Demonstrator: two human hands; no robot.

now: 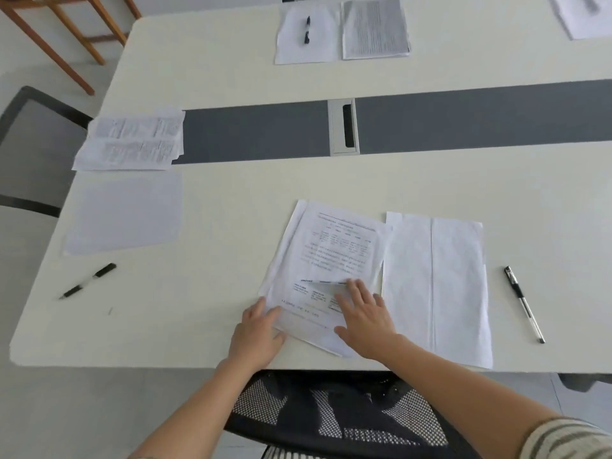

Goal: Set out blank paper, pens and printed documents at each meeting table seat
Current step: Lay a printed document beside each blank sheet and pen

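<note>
A printed document [334, 256] of several sheets lies at the near seat. My left hand [256, 336] rests at its lower left corner, fingers touching the sheet edges. Flat on its lower part lies my right hand [362, 316], fingers spread, beside a folded-up bottom edge. To the right of the document is blank paper [437, 286] with a crease, then a pen [525, 304]. At the left end seat lie another printed document [132, 140], a blank sheet [124, 213] and a black pen [87, 281]. The far seat holds blank paper [306, 34] with a pen [307, 29] on it and a printed document [374, 28].
The white table [231, 77] has a grey centre strip with a cable box [344, 127]. A black mesh chair [331, 415] stands under me. A grey chair [36, 150] is at the left end, wooden chair legs [63, 31] beyond. More papers [584, 14] lie at the far right.
</note>
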